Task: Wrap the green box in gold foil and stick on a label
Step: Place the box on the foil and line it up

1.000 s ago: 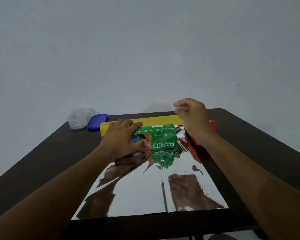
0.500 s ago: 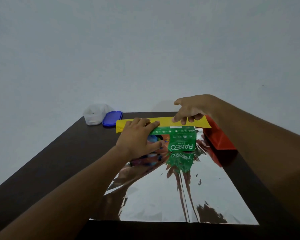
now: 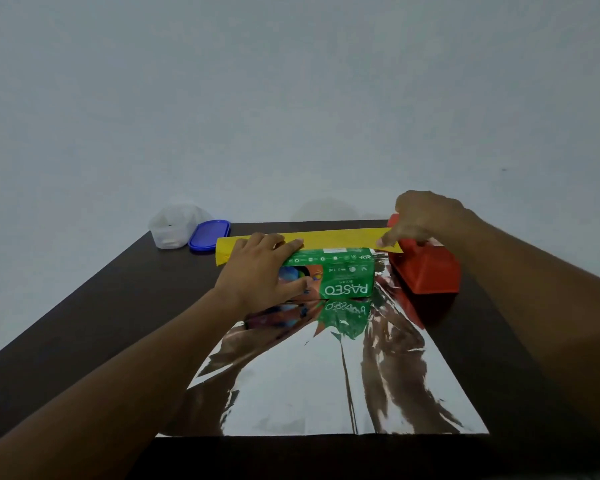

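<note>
left hand (image 3: 257,271) lies flat, fingers straight, on green box (image 3: 340,277) atop foil sheet (image 3: 326,386); right hand (image 3: 426,216) pinches the foil's yellow edge (image 3: 340,238).

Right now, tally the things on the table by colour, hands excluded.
Green: 1, the box
Yellow/gold: 1, the folded far edge of the foil
Silver: 1, the foil sheet's shiny side
Red: 1, the tape dispenser
Blue: 1, the lid
Clear: 1, the tub
Total: 6 colour entries, 5 things, as yellow and silver are one foil.
</note>
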